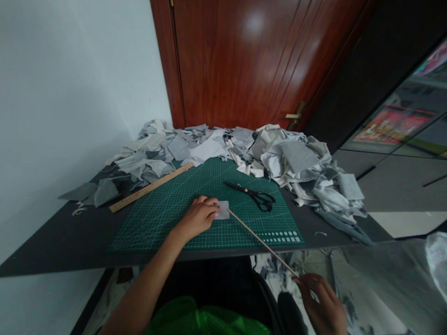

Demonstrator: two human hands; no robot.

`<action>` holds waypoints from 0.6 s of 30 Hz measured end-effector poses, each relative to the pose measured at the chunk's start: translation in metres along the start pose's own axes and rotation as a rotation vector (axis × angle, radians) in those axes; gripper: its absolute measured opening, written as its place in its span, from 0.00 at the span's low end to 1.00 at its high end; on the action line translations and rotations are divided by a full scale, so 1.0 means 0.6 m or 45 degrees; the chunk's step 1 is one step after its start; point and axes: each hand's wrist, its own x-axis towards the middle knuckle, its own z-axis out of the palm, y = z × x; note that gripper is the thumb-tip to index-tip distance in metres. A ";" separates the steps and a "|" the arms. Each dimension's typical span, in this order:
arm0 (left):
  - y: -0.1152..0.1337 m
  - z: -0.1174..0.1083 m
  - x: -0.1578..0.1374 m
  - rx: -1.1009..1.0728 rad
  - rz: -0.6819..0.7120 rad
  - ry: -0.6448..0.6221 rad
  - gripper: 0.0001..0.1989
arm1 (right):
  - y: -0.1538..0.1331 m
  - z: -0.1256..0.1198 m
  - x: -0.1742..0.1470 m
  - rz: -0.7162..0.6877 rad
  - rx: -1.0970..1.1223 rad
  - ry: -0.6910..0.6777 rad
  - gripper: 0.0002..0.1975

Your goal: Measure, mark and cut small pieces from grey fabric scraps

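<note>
On the green cutting mat [153, 228], my left hand [199, 215] presses a small light-grey piece of cloth [223, 209] with bent fingers drawn together, which hide its left part. Out past the table's front edge, my right hand [323, 298] is closed around the near end of a thin, straight, light-brown stick [260, 240]. The stick slants up and left, and its far tip meets the right edge of the cloth. Black-handled scissors [252, 194] lie closed on the mat, right of the cloth.
Grey and off-white cloth scraps [296, 158] are heaped along the back and right of the dark table [63, 237]. A wooden ruler [152, 187] lies slanted across the mat's left edge. Behind stands a brown door [237, 65]. More scraps litter the floor below.
</note>
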 end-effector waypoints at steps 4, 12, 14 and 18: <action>-0.004 0.004 0.002 0.010 -0.018 -0.006 0.12 | -0.029 0.007 0.024 0.118 0.039 -0.005 0.11; 0.003 -0.004 0.007 0.035 -0.036 -0.033 0.12 | -0.164 0.075 0.129 0.068 0.195 -0.305 0.14; 0.005 -0.005 0.007 0.049 -0.036 -0.041 0.12 | -0.191 0.095 0.140 -0.028 0.161 -0.278 0.11; 0.003 -0.004 0.006 0.042 -0.018 -0.031 0.11 | -0.228 0.130 0.148 -0.229 0.142 -0.253 0.12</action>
